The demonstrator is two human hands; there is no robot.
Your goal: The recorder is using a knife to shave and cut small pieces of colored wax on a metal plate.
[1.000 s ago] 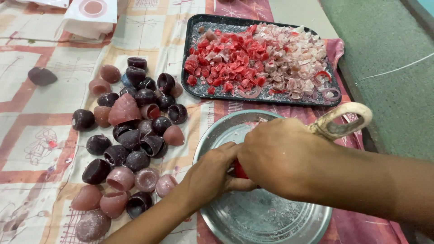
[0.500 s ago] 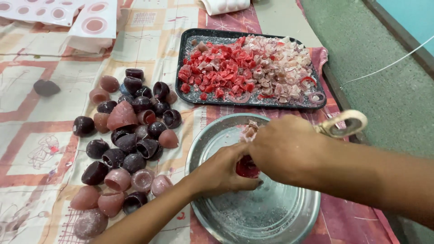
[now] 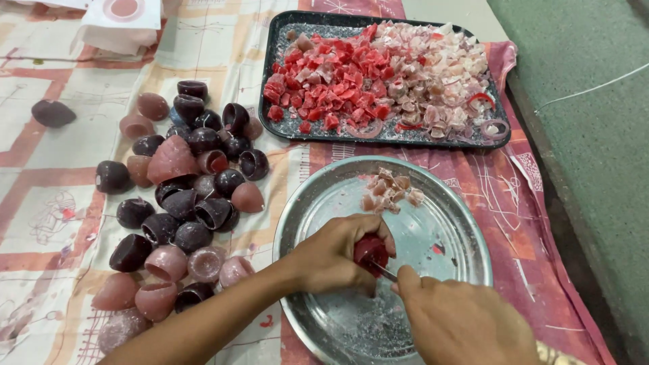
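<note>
Right hand (image 3: 466,324) has drawn back, gripping a knife (image 3: 384,272) against the red piece (image 3: 370,251) (left hand (image 3: 331,253) clamps it); fresh chunks (image 3: 391,192) on the plate (image 3: 466,223).

White package (image 3: 118,23) at the top edge, up-left of the black tray (image 3: 270,81), well apart from it. Flat, boxy, folded white wrap, partly cut off by the frame. Its top face shows a pinkish-red ring around a pale pink disc. A second white scrap (image 3: 57,3) just left of it, mostly out of frame. No screens or signs.
</note>
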